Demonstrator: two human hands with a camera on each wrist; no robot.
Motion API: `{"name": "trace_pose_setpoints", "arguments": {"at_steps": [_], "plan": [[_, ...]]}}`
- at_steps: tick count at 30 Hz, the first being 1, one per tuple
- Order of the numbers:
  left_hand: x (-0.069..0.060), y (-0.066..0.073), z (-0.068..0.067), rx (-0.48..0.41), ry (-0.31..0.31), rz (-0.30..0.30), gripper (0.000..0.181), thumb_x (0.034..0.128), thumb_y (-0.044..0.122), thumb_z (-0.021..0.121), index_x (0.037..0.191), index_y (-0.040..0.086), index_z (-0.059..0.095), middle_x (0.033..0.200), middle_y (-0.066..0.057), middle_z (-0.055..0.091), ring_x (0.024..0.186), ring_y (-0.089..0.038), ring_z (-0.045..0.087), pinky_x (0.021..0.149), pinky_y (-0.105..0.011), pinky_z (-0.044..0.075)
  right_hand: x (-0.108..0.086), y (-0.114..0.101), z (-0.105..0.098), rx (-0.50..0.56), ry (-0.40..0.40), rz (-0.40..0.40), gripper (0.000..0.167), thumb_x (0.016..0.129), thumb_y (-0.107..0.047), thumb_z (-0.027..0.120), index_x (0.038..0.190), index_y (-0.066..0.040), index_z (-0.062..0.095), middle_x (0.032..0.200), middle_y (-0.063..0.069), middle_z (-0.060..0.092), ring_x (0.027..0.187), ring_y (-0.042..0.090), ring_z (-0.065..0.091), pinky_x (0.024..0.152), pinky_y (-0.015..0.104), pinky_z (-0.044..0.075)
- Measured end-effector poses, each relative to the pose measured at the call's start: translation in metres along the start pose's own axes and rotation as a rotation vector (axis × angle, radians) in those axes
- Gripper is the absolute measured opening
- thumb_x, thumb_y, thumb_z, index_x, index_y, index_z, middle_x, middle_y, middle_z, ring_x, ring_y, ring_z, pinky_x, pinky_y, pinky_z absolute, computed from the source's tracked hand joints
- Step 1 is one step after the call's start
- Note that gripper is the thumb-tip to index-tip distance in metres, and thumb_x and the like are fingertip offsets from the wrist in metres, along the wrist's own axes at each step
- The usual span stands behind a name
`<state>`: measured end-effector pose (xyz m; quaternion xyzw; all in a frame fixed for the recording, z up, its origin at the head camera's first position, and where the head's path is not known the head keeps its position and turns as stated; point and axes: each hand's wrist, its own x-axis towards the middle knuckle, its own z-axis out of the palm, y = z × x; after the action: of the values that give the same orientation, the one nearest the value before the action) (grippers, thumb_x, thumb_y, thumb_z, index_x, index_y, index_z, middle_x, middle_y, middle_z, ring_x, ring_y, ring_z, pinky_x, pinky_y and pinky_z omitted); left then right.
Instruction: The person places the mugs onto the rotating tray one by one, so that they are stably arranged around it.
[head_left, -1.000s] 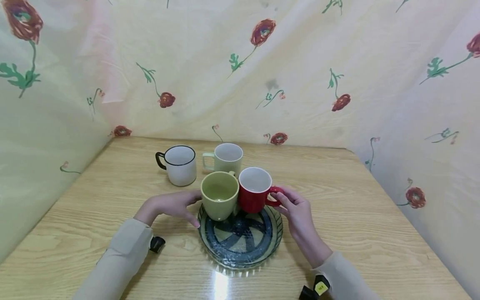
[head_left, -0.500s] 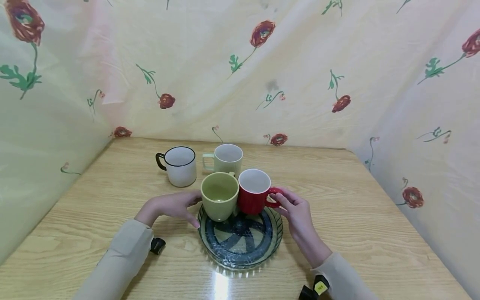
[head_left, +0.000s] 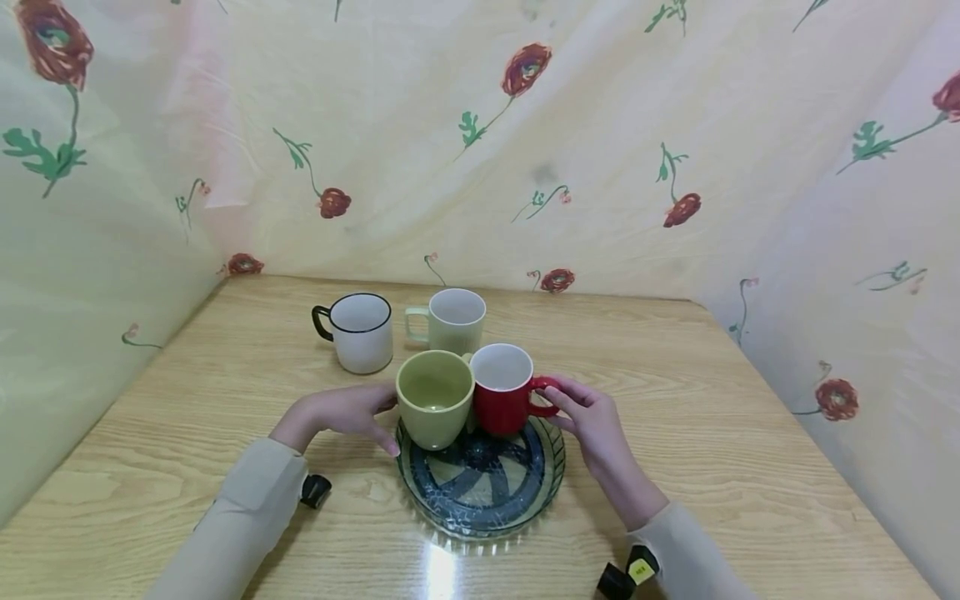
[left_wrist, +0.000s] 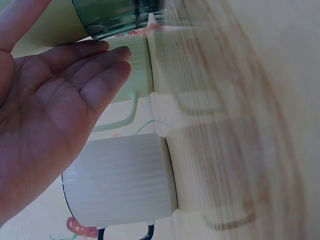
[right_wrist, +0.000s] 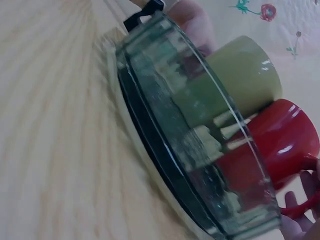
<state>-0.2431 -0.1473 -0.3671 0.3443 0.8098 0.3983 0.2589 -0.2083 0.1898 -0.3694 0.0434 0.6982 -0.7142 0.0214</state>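
Note:
A red mug (head_left: 502, 404) with a white inside stands upright in the far part of a round clear glass dish (head_left: 480, 518). My right hand (head_left: 592, 425) pinches its handle between thumb and fingers. Against its left side stands a yellow-green mug (head_left: 433, 408), also in the dish. My left hand (head_left: 337, 412) lies at the left of that mug; its fingertips reach the mug's side and the thumb is by the dish rim. In the left wrist view the left hand's fingers (left_wrist: 107, 82) are extended, nearly straight. The right wrist view shows both mugs through the dish's glass wall.
Behind the dish stand a white mug (head_left: 362, 337) with a black rim and handle and a pale green mug (head_left: 456, 321), its handle to the left. All rests on a wooden table (head_left: 720, 433). Flowered cloth (head_left: 405, 150) hangs around the back and sides.
The red mug, with my right hand on its handle, has shifted slightly left and nearer. The yellow-green mug has moved a little the same way. My left hand has stayed almost in place.

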Motion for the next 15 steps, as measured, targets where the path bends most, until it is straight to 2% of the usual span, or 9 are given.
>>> {"name": "trace_pose_setpoints", "arguments": {"at_steps": [4, 9, 15], "plan": [[0.0, 0.0, 0.0, 0.002, -0.004, -0.005, 0.101, 0.0773, 0.014, 0.08, 0.152, -0.006, 0.015, 0.159, -0.026, 0.016, 0.146, -0.045, 0.02, 0.119, -0.056, 0.022, 0.001, -0.004, -0.004, -0.054, -0.036, 0.011, 0.04, 0.094, -0.009, 0.062, 0.129, 0.011, 0.055, 0.093, -0.014, 0.071, 0.092, 0.0, 0.067, 0.077, 0.024, 0.06], [-0.001, 0.0, 0.0, 0.001, -0.008, -0.009, 0.1, 0.0774, 0.014, 0.08, 0.152, -0.006, 0.016, 0.159, -0.026, 0.017, 0.146, -0.045, 0.02, 0.119, -0.056, 0.021, 0.002, -0.007, -0.008, -0.171, -0.048, 0.009, 0.042, 0.093, -0.013, 0.065, 0.128, 0.009, 0.057, 0.102, -0.007, 0.072, 0.092, -0.001, 0.066, 0.079, 0.025, 0.059], [-0.002, 0.002, 0.0, 0.0, -0.016, -0.006, 0.1, 0.0775, 0.013, 0.079, 0.152, -0.006, 0.016, 0.159, -0.026, 0.017, 0.146, -0.045, 0.02, 0.119, -0.056, 0.021, 0.003, -0.009, -0.011, -0.313, -0.025, 0.0, 0.042, 0.092, -0.02, 0.067, 0.126, 0.004, 0.062, 0.114, 0.004, 0.072, 0.093, -0.003, 0.063, 0.084, 0.018, 0.055]]}}
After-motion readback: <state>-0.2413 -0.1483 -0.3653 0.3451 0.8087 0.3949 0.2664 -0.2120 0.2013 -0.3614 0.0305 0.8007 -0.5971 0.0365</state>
